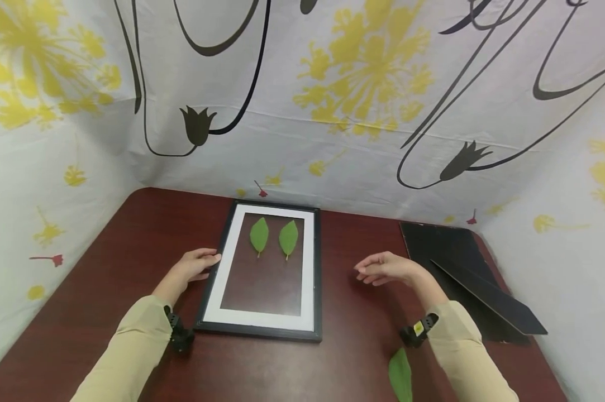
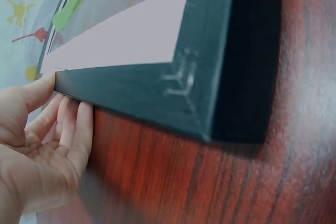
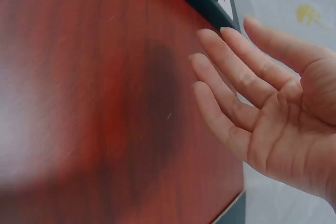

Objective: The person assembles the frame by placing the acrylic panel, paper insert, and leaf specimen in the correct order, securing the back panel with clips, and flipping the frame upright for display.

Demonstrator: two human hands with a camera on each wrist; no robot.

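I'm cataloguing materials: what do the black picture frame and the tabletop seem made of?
Picture frame: probably satin black wood or plastic; pale scuffs mark a mitred corner. Tabletop: likely wood or laminate, glossy reddish-brown; dark grain streaks and bright glare show.

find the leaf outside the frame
In the head view, the green leaf lies on the tabletop at the bottom edge, right of centre, below the right wrist camera, left of the sleeve.

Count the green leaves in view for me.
3: left green oval leaf and right green oval leaf inside the black rectangular frame, third green leaf beside the beige right sleeve. Others may be hidden.
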